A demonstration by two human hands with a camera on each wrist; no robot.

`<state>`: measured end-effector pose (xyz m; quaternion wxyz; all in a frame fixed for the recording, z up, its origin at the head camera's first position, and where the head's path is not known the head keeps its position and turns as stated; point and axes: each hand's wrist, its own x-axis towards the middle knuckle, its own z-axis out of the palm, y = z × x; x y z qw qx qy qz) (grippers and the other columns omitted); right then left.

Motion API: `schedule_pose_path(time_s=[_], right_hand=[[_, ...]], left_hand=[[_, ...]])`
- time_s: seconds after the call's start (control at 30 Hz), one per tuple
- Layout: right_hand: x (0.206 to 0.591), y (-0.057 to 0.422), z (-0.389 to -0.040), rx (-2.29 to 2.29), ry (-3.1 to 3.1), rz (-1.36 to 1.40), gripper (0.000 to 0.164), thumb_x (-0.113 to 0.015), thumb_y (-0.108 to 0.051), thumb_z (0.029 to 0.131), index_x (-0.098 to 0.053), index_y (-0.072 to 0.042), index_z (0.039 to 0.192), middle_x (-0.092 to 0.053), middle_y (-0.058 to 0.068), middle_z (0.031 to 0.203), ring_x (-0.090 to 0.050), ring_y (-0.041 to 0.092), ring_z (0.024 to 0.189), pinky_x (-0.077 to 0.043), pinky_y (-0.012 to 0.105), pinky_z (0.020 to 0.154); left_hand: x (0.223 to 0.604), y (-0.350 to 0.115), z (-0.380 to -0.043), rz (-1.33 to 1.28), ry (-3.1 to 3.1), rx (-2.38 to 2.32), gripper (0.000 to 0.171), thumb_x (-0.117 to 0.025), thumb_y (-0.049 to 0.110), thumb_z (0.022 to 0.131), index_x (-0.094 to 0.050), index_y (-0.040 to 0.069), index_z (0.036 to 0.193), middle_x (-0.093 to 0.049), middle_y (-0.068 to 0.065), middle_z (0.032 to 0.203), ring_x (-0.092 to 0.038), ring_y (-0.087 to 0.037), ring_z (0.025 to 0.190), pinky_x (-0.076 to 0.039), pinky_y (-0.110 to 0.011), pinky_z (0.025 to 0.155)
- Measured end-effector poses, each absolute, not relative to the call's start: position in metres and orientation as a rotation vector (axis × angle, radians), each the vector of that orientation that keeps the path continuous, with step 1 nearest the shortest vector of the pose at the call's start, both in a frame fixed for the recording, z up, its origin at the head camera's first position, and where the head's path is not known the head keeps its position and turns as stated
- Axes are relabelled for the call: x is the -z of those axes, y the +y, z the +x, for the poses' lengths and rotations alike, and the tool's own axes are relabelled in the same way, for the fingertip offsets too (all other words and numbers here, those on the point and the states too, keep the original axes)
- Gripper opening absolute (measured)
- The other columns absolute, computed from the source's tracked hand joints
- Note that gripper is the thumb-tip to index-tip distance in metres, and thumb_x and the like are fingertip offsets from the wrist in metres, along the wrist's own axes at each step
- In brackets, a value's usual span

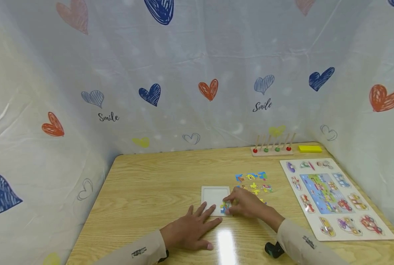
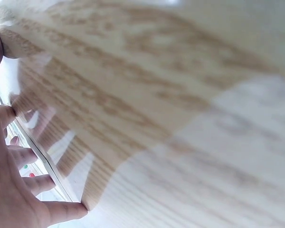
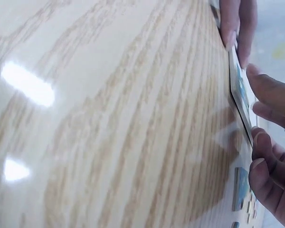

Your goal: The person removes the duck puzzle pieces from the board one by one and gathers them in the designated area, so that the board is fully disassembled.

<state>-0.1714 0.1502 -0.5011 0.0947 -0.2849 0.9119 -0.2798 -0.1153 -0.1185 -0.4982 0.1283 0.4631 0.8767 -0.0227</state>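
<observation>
A small white puzzle tray point(image 1: 213, 188) lies on the table, with colourful jigsaw pieces point(image 1: 223, 209) in its lower right corner. My left hand point(image 1: 195, 229) is spread, its fingertips resting on the tray's near left part; the left wrist view shows those fingers point(image 2: 64, 212) along the tray's edge. At the tray's right side my right hand point(image 1: 246, 204) pinches a jigsaw piece between thumb and fingers, partly hidden by them. In the right wrist view the right hand point(image 3: 275, 137) has its thumb over the tray and curled fingers at the rim point(image 3: 241, 107).
Several loose jigsaw pieces point(image 1: 254, 188) lie right of and behind the tray. A large picture puzzle board point(image 1: 321, 219) stands further right. At the back right are a pegged wooden stand point(image 1: 270, 152) and a yellow block point(image 1: 310, 149). A dark object point(image 1: 274, 250) sits by the right sleeve.
</observation>
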Motion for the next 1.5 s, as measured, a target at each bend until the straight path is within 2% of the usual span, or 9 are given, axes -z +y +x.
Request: schedule_pose_path(time_s=[0.43,0.63,0.83,1.1,1.5], right_hand=[[0.503,0.145,-0.166,0.876,2.733,-0.823,0.038,-0.085,-0.030,0.080,-0.078,-0.010,0.111,-0.057,-0.003,0.093,-0.044,0.006,0.074,-0.040,0.020,0.061],[0.503,0.143,-0.167,0.863,2.704,-0.844,0.034,-0.084,-0.030,0.081,-0.076,-0.011,0.109,-0.058,-0.002,0.097,-0.051,0.010,0.083,-0.044,0.022,0.069],[0.502,0.141,-0.167,0.862,2.658,-0.815,0.033,-0.084,-0.030,0.082,-0.070,-0.014,0.107,-0.058,0.001,0.103,-0.058,0.015,0.094,-0.051,0.029,0.078],[0.500,0.139,-0.170,0.839,2.632,-0.775,0.036,-0.086,-0.031,0.080,-0.065,-0.015,0.106,-0.058,0.000,0.105,-0.057,0.014,0.094,-0.052,0.034,0.082],[0.499,0.140,-0.175,0.836,2.591,-0.814,0.037,-0.085,-0.030,0.081,-0.063,-0.014,0.106,-0.059,0.000,0.107,-0.057,0.015,0.096,-0.052,0.034,0.082]], left_hand=[[0.495,-0.117,-0.114,1.330,2.544,0.080,0.077,-0.035,0.069,0.099,-0.016,0.029,0.163,-0.013,-0.015,0.168,-0.021,-0.044,0.152,-0.039,-0.068,0.106],[0.493,-0.117,-0.115,1.324,2.534,0.066,0.078,-0.035,0.069,0.099,-0.015,0.030,0.163,-0.012,-0.015,0.169,-0.020,-0.045,0.152,-0.039,-0.068,0.106],[0.493,-0.117,-0.114,1.315,2.526,0.044,0.078,-0.035,0.069,0.099,-0.014,0.030,0.163,-0.011,-0.015,0.169,-0.018,-0.045,0.152,-0.038,-0.069,0.106],[0.499,-0.117,-0.116,1.348,2.542,0.044,0.078,-0.033,0.070,0.099,-0.015,0.029,0.163,-0.012,-0.016,0.169,-0.020,-0.046,0.151,-0.038,-0.069,0.105],[0.500,-0.116,-0.116,1.335,2.553,0.069,0.079,-0.032,0.072,0.098,-0.014,0.030,0.163,-0.013,-0.015,0.169,-0.021,-0.045,0.151,-0.038,-0.068,0.106]])
